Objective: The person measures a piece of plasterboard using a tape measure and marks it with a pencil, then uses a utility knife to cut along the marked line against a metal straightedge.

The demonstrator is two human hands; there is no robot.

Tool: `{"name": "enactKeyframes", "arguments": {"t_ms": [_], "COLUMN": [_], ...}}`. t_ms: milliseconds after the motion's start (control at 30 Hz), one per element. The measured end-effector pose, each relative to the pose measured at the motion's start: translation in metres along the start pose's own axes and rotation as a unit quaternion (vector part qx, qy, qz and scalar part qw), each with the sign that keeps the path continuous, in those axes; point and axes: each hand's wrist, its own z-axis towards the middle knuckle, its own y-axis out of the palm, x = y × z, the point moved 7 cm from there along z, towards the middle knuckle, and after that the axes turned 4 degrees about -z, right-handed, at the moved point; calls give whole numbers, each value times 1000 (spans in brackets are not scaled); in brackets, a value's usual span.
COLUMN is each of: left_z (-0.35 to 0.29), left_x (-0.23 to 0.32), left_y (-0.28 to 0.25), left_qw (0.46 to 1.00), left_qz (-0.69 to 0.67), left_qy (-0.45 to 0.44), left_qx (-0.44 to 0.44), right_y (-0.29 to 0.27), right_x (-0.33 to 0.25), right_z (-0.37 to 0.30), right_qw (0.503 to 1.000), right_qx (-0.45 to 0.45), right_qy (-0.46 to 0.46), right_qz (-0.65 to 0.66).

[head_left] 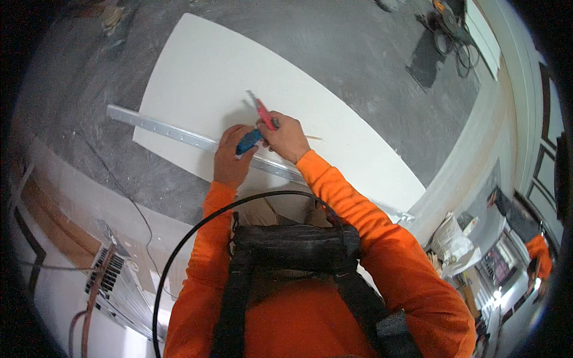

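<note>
A large white board point(203, 65) lies on the grey floor, with a long metal profile point(173, 132) across its near part. Above the profile, my left hand point(231, 158) is closed around a small blue object point(248, 142) whose kind I cannot make out. My right hand point(285, 136) grips a red utility knife point(264, 113), its blade pointing up and away over the board. Both hands are close together, and the right fingers reach to the blue object's edge. A thin yellowish stick point(314, 138) shows beside my right wrist, against the board.
A corded power tool point(447, 27) lies at the far right beside a dark patch. A dark cable point(122, 185) runs over the floor on the left. White bags point(452, 241) are piled at the right, where another person in an orange top point(539, 256) is seen.
</note>
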Motion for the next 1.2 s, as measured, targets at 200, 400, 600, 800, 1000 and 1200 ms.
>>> {"name": "enactKeyframes", "arguments": {"t_ms": [200,400,600,800,1000,1200], "left_z": [-19,-38,-33,-12,-32,-48], "left_x": [-30,-80,-52,-67,-105,-92], "left_y": [-23,-22,5,22,13,-39], "left_qw": [991,987,983,987,970,984], "left_qz": [-60,56,77,-4,-93,30], "left_qy": [-121,-108,-83,8,-193,-176], "left_qx": [-25,-109,-147,-160,-117,-28], "right_y": [-61,-79,-96,-86,-98,-135], "right_x": [27,66,57,33,-6,39], "right_z": [10,20,28,56,51,31], "right_qw": [976,984,977,973,964,946], "right_qx": [156,155,147,219,224,321], "right_qy": [-4,81,122,6,36,-7], "right_qz": [-151,19,93,-72,-136,-55]}}
